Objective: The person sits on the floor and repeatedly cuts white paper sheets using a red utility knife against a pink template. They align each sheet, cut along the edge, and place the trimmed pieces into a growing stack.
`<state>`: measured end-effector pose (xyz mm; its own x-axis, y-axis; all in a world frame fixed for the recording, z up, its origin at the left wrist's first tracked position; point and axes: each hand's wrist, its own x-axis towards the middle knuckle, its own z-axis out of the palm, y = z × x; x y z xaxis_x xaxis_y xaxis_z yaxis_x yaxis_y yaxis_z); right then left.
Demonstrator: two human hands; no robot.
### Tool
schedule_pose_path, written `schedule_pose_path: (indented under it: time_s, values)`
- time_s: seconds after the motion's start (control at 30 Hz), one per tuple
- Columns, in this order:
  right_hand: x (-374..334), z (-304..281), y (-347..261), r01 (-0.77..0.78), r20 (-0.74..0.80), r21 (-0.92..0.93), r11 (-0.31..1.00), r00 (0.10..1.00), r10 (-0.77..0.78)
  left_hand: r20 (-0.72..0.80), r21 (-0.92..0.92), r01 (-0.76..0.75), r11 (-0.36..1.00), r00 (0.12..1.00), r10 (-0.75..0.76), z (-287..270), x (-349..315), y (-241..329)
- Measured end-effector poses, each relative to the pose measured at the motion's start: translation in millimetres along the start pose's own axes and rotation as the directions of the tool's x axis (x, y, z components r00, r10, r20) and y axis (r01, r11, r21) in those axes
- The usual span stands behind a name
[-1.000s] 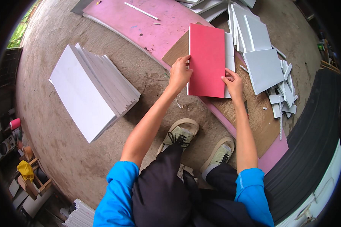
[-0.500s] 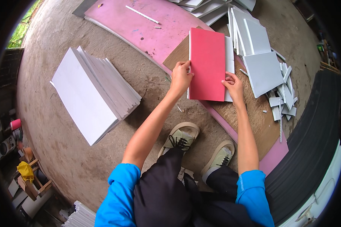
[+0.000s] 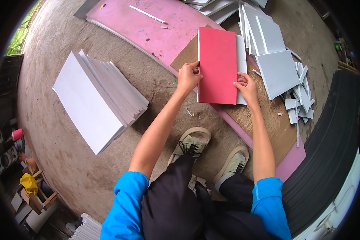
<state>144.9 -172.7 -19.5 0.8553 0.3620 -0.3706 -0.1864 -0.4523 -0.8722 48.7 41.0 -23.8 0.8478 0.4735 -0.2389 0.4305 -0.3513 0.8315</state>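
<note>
A flat red rectangular board (image 3: 217,66) lies in front of me over a white sheet (image 3: 241,60), whose strip shows past its right side. My left hand (image 3: 189,78) is closed on the red board's left edge, fingers curled. On the opposite edge, my right hand (image 3: 247,86) pinches lower down, its thumb near the red face. Beneath them is a brown wooden board (image 3: 264,114), resting on a long pink sheet (image 3: 148,30). Whatever lies under the red board's middle is hidden.
A thick stack of white boards (image 3: 88,100) stands on the concrete floor to the left. Grey-white panels (image 3: 278,74) and offcuts (image 3: 302,98) are heaped at the right. Dark ribbed material (image 3: 332,140) curves along the far right. My shoes (image 3: 192,144) are close below the boards.
The view has shifted slightly, and the red board appears a little higher and to the left. Both hands keep their places on its edges.
</note>
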Motion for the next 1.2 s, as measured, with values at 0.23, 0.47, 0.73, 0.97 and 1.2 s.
schedule_pose_path:
  time_s: [0.23,0.47,0.73,0.97,1.2]
  values:
    - [8.6,-4.1,13.3,0.062,0.018,0.016,0.998,0.998,-0.063,0.001,-0.034,-0.004,0.999,1.000,0.004,-0.1,1.1,0.3]
    - [9.3,0.3,12.2,0.065,-0.051,-0.178,0.982,0.996,-0.075,-0.181,0.412,-0.185,0.892,0.943,0.280,33.3,-14.3,24.8]
    - [8.1,5.9,3.1,0.018,-0.064,-0.197,0.980,0.997,-0.031,0.067,0.612,-0.461,0.643,0.840,0.538,71.3,-6.1,30.1]
    - [1.7,9.9,8.5,0.087,-0.126,-0.125,0.988,0.987,-0.103,0.190,0.694,-0.511,0.507,0.809,0.556,72.8,-2.3,37.7]
    - [-17.8,24.3,10.7,0.265,-0.299,-0.267,0.926,0.891,-0.342,0.101,0.650,-0.483,0.587,0.820,0.563,99.0,-7.4,38.6]
